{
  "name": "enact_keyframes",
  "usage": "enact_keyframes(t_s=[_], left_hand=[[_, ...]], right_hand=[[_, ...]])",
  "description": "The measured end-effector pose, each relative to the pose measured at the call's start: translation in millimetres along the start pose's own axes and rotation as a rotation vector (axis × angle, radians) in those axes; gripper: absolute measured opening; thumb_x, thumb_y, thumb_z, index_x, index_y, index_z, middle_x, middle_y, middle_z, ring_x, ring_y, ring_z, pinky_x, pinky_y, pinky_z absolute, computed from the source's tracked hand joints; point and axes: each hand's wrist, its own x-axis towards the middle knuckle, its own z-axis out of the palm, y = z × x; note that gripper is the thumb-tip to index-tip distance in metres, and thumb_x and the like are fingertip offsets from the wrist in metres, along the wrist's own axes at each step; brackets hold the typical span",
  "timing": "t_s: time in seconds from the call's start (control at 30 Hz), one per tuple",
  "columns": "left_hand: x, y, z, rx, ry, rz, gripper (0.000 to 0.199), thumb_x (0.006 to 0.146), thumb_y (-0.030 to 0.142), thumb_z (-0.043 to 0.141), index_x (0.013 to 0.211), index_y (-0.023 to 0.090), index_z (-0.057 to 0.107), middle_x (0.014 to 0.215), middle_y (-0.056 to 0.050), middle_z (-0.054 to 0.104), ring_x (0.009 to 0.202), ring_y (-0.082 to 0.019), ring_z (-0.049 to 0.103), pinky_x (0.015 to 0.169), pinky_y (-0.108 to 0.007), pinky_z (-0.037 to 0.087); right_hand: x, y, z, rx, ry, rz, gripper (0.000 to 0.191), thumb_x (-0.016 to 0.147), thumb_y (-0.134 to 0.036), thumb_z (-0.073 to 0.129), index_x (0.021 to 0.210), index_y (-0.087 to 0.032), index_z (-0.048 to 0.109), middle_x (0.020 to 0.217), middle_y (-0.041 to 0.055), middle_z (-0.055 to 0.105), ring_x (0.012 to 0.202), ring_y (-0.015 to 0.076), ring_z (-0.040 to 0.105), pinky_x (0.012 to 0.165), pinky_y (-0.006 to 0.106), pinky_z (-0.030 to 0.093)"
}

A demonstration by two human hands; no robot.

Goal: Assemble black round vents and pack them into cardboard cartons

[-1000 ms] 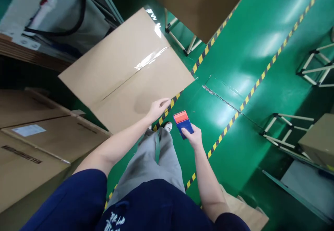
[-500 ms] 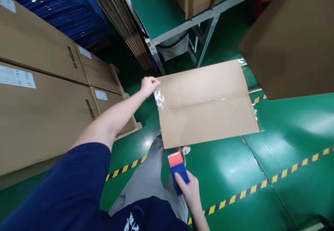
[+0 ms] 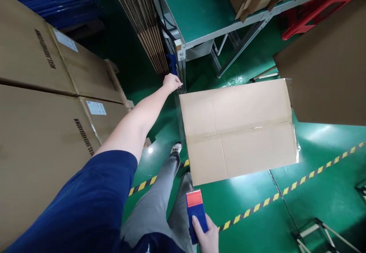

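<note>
A brown cardboard box lies before me, its two top flaps meeting along a central seam with shiny clear tape toward the right end. Just beyond its far left corner is my left hand, fingers pinched together. A faint translucent strip shows below that hand along the box's left side; whether the fingers hold it I cannot tell. My right hand is wrapped round a blue tape dispenser with a red end, low near my legs and apart from the box.
Large cartons are stacked at left. Flattened cardboard sheets lean beside a green-topped workbench. Another brown carton stands at right, with a red stool behind. Yellow-black tape marks the green floor; a metal frame stands lower right.
My left hand has come off the box's corner, and the shiny tape below it no longer shows on the top. The view has shifted; the right hand keeps its hold on the tape dispenser.
</note>
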Motion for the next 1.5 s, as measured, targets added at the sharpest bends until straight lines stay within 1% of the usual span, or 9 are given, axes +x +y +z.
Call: enact_keyframes(t_s=[0.07,0.2,0.4,0.87,1.0,1.2,1.33,1.4,1.5], left_hand=[[-3,-2,5.7,0.085,-0.068,-0.048,0.01,0.071,0.014,0.086,0.075,0.012,0.077,0.091,-0.012,0.076,0.095,-0.025,0.069,0.098,-0.043,0.054],[-24,-1,4.6,0.193,-0.014,-0.08,0.091,0.058,0.005,0.094,0.142,0.02,0.061,0.166,-0.014,0.033,0.147,-0.034,0.031,0.12,-0.065,0.025],[-80,2,0.0,0.273,-0.072,0.199,0.04,0.09,0.048,0.074,0.104,0.011,0.08,0.099,-0.006,0.075,0.107,-0.022,0.06,0.118,-0.053,0.022],[-95,-7,25.4,0.312,0.122,0.259,0.072,0.09,0.056,0.054,0.115,-0.009,0.071,0.111,-0.004,0.07,0.128,-0.033,0.053,0.11,-0.049,0.014],[-96,-5,30.0,0.319,0.12,0.215,0.068,0.091,0.055,0.053,0.118,-0.006,0.071,0.118,-0.003,0.07,0.131,-0.029,0.05,0.113,-0.046,0.012],[-130,24,14.2,0.29,0.153,0.099,0.027,0.096,0.027,0.068,0.108,0.004,0.074,0.116,-0.01,0.075,0.112,-0.021,0.06,0.113,-0.046,0.026],[-112,10,14.9,0.247,0.138,0.129,0.012,0.086,0.032,0.079,0.086,0.02,0.079,0.089,-0.008,0.078,0.096,-0.027,0.066,0.103,-0.049,0.036],[-101,3,15.8,0.254,0.089,0.12,0.014,0.086,0.036,0.077,0.085,0.022,0.08,0.091,-0.01,0.079,0.099,-0.032,0.067,0.102,-0.051,0.035],[-97,2,15.7,0.237,0.019,0.104,0.015,0.086,0.037,0.075,0.081,0.023,0.078,0.094,-0.012,0.079,0.106,-0.035,0.068,0.107,-0.055,0.031]], right_hand=[[3,-5,1,-0.011,-0.04,0.034,0.053,0.076,-0.067,0.073,0.079,-0.015,0.08,0.072,0.0096,0.076,0.062,0.0249,0.069,0.058,0.03,0.056],[13,-19,-7,-0.04,-0.076,0.081,0.05,0.079,-0.063,0.071,0.077,-0.014,0.078,0.07,0.0082,0.074,0.064,0.023,0.066,0.06,0.031,0.055],[32,-4,-23,-0.078,-0.105,0.083,0.047,0.076,-0.06,0.073,0.075,-0.014,0.075,0.064,0.0041,0.069,0.059,0.018,0.059,0.057,0.028,0.05],[-1,95,-51,-0.072,-0.162,0.123,0.05,0.074,-0.065,0.071,0.08,-0.015,0.075,0.07,0.0049,0.072,0.062,0.0193,0.061,0.062,0.03,0.051],[35,91,-40,-0.151,-0.132,0.174,0.052,0.07,-0.07,0.071,0.065,-0.018,0.069,0.058,0.0032,0.065,0.056,0.0165,0.056,0.053,0.026,0.043],[75,11,-10,-0.114,-0.147,0.189,0.054,0.055,-0.074,0.076,0.046,-0.024,0.057,0.041,-0.0011,0.05,0.044,0.0158,0.051,0.042,0.025,0.036],[61,-38,-52,-0.079,-0.235,-0.008,0.063,0.055,-0.082,0.075,0.047,-0.02,0.06,0.043,-0.0004,0.052,0.039,0.0145,0.048,0.041,0.026,0.037],[76,-94,-78,-0.086,-0.309,-0.103,0.064,0.065,-0.081,0.071,0.061,-0.017,0.068,0.053,0.0026,0.062,0.044,0.0155,0.053,0.045,0.027,0.042],[141,-244,-73,-0.306,-0.278,-0.49,0.054,0.081,-0.07,0.066,0.089,-0.017,0.07,0.075,0.0085,0.071,0.065,0.0233,0.066,0.061,0.034,0.055]])
